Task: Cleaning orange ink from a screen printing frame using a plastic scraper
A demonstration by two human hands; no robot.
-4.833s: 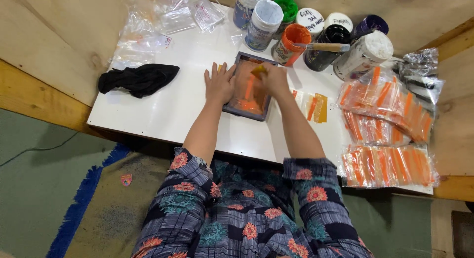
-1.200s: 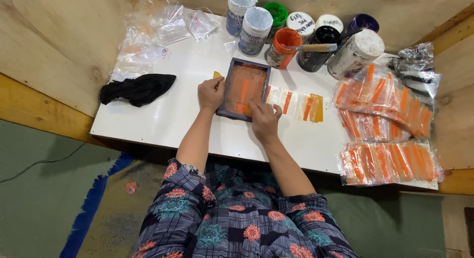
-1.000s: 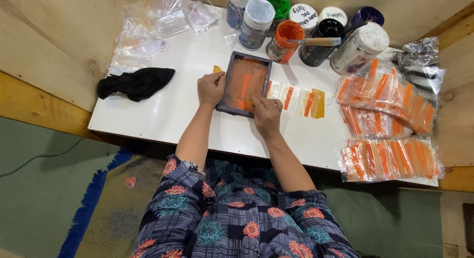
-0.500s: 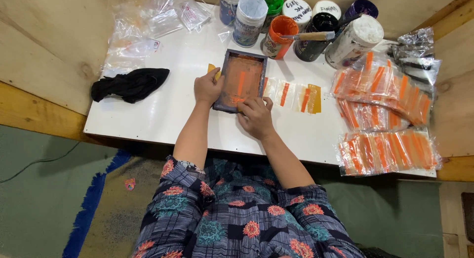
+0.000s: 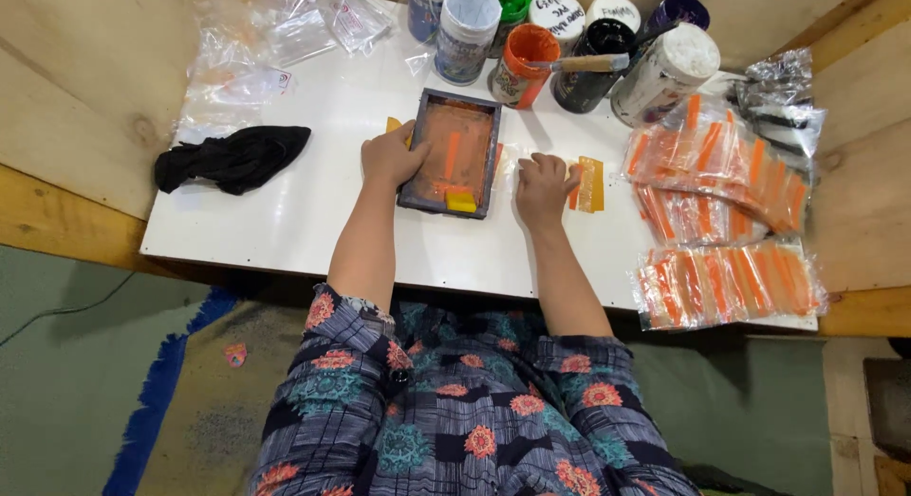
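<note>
Resting on the left edge of a small dark-framed printing screen (image 5: 447, 152), the left hand (image 5: 392, 155) lies flat with its thumb over the frame — not gripping anything. The screen sits mid-table on the white tabletop (image 5: 285, 221), smeared orange, with a yellow squeegee block (image 5: 461, 201) at its near end. The right hand (image 5: 542, 186) presses, fingers curled, on clear packets (image 5: 584, 183) just right of the frame. Stacks of orange-printed packets (image 5: 721, 221) lie further right; a black cloth (image 5: 232, 158) lies left; paint jars (image 5: 560, 45) stand behind.
</note>
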